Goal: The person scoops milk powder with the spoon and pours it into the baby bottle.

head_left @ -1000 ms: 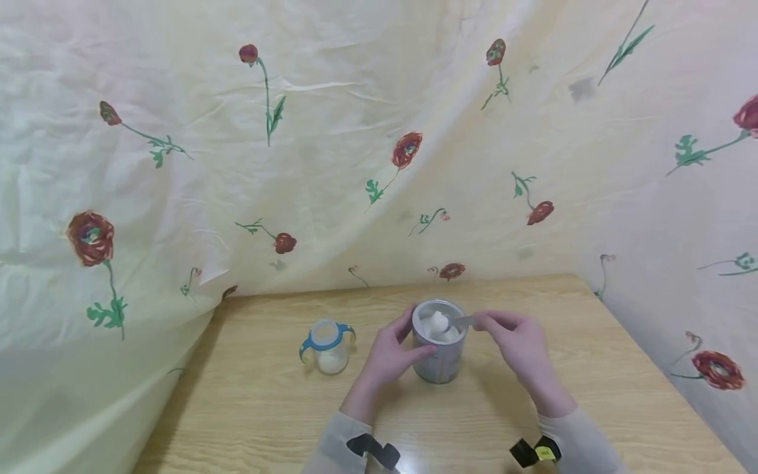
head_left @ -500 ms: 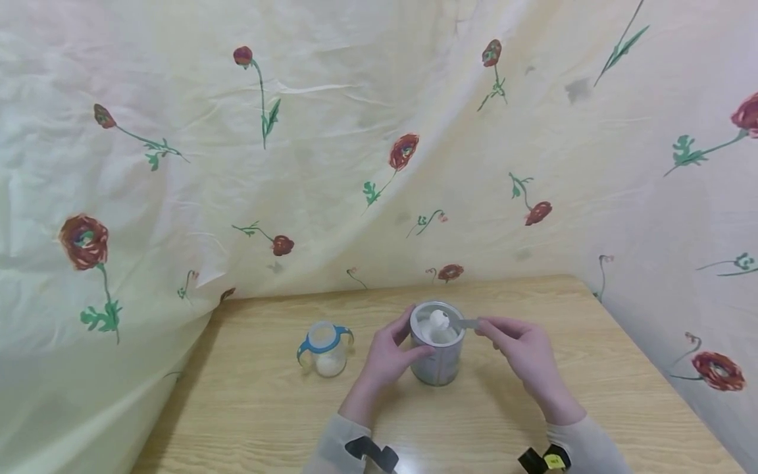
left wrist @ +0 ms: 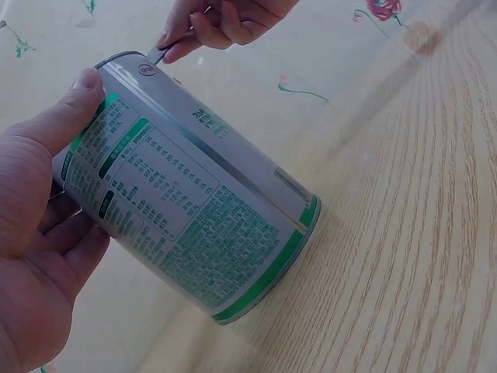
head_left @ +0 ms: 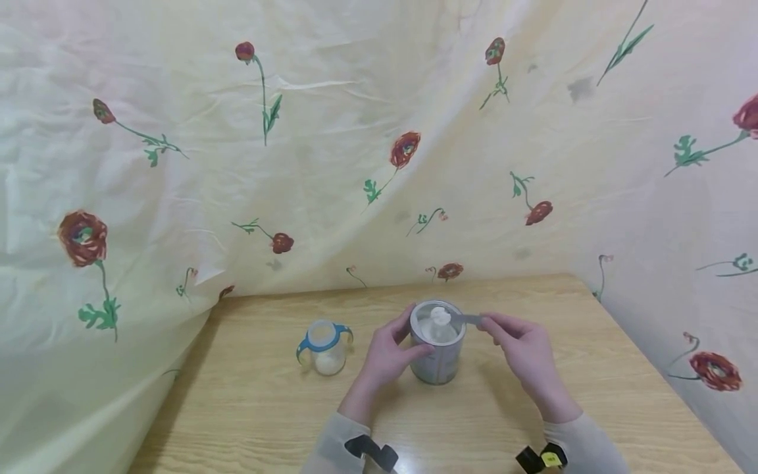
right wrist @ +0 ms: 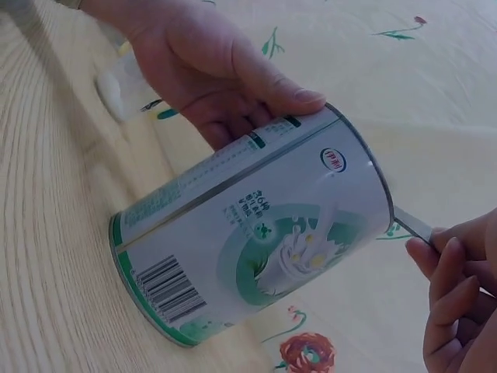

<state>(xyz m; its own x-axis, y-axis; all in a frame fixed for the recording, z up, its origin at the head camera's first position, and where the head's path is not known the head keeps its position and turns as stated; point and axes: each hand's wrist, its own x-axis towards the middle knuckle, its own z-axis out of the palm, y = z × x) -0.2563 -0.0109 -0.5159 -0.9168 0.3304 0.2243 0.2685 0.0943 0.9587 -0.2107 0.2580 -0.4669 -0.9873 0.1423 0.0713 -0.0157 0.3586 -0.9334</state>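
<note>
An open milk powder can [head_left: 437, 365], silver with green print, stands on the wooden table. My left hand [head_left: 387, 355] grips its left side, the thumb across the front near the rim, as the left wrist view [left wrist: 46, 202] also shows. With thumb and fingers my right hand [head_left: 524, 349] pinches the grey handle of a scoop [head_left: 468, 318] at the can's right rim. Heaped white powder [head_left: 440, 316] sits on the scoop's end inside the can mouth. In the right wrist view the scoop's bowl is hidden behind the can wall.
Left of the can stands a clear baby bottle [head_left: 329, 359] with a blue two-handled collar and white powder inside. Behind the wooden table [head_left: 254, 408] hangs a flowered cloth [head_left: 331, 164], which also runs down both sides.
The scoop with its powder has shifted slightly within the can mouth, and the right hand has moved a little to the right. The left hand keeps its hold on the can.
</note>
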